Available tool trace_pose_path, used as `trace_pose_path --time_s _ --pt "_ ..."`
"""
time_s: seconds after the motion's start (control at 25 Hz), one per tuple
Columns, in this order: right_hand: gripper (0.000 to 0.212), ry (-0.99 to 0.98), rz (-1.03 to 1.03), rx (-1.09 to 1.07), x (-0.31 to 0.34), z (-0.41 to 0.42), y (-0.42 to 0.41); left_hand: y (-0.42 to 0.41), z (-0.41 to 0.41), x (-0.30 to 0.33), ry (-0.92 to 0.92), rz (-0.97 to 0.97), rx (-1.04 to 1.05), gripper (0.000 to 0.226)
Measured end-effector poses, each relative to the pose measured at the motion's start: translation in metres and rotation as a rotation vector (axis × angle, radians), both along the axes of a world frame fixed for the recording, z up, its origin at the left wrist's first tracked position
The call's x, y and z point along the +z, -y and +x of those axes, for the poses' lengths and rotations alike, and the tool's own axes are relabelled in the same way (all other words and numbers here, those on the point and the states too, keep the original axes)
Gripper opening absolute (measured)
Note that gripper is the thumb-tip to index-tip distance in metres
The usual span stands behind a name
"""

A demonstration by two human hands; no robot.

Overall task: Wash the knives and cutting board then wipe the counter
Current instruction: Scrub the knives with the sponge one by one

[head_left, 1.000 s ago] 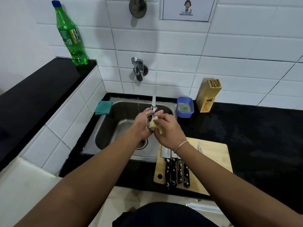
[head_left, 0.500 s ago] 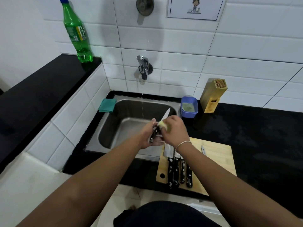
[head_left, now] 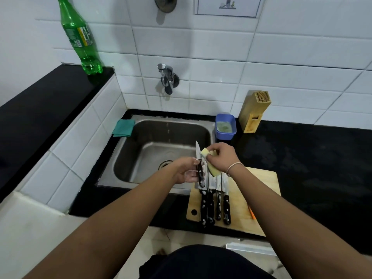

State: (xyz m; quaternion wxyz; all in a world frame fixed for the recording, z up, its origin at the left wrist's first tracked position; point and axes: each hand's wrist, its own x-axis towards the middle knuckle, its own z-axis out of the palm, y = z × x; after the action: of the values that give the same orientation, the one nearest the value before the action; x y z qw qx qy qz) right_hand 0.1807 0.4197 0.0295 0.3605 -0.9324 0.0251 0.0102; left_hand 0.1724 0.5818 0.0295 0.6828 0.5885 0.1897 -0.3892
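Over the right front corner of the sink point(head_left: 124, 150), a small knife point(head_left: 199, 164) stands nearly upright, tip at 12 o'clock. Its blade is short, bright and pointed; its handle is black with pale rivets and is wet with suds. The left hand point(head_left: 186, 172) grips this handle, fingers curled round it. The right hand point(head_left: 220, 158), at 3 o'clock of the blade, clutches a yellow sponge point(head_left: 209, 160) pressed against the blade. A thin bangle point(head_left: 234, 168) circles that wrist. At 6 o'clock of the held knife, four black-handled knives point(head_left: 215, 202) lie side by side on a wooden cutting board point(head_left: 257, 198), blades toward the sink. The board rests on the black counter point(head_left: 312, 168). At 12 o'clock stand a blue tub point(head_left: 225, 126) and a wooden knife block point(head_left: 254, 111). A green cloth point(head_left: 123, 127) lies at the sink's 10 o'clock corner.
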Motion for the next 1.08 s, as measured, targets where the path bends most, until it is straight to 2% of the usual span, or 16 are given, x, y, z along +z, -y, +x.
trace_pose_path --time_s 0.12,0.24,0.4,0.64,0.8,0.88,0.96,1.08 --pt "0.022 -0.002 0.069 -0.215 -0.005 -0.013 0.033 0.027 -0.004 -0.012 0.043 0.269 -0.178 0.018" --pt "0.024 -0.028 0.064 -0.299 -0.011 -0.027 0.058 0.055 -0.012 -0.024 0.139 0.448 -0.283 0.008" --pt "0.022 -0.031 0.088 -0.373 -0.02 -0.046 0.086 0.096 -0.023 -0.039 0.255 0.606 -0.357 0.026" --pt "0.019 -0.054 0.087 -0.366 -0.029 -0.061 0.113 0.129 -0.042 -0.055 0.619 0.974 -0.491 0.03" --pt "0.021 -0.036 0.076 -0.335 -0.031 -0.06 0.125 0.131 -0.049 -0.067 0.755 1.032 -0.56 0.039" --pt "0.02 -0.02 0.099 -0.328 -0.031 -0.059 0.129 0.137 -0.049 -0.068 0.81 0.998 -0.557 0.035" --pt "0.018 -0.01 0.125 -0.326 -0.031 -0.057 0.134 0.152 -0.051 -0.069 0.801 0.929 -0.589 0.03" --pt "0.018 0.003 0.127 -0.308 -0.029 -0.055 0.142 0.172 -0.061 -0.073 0.758 0.894 -0.673 0.034"
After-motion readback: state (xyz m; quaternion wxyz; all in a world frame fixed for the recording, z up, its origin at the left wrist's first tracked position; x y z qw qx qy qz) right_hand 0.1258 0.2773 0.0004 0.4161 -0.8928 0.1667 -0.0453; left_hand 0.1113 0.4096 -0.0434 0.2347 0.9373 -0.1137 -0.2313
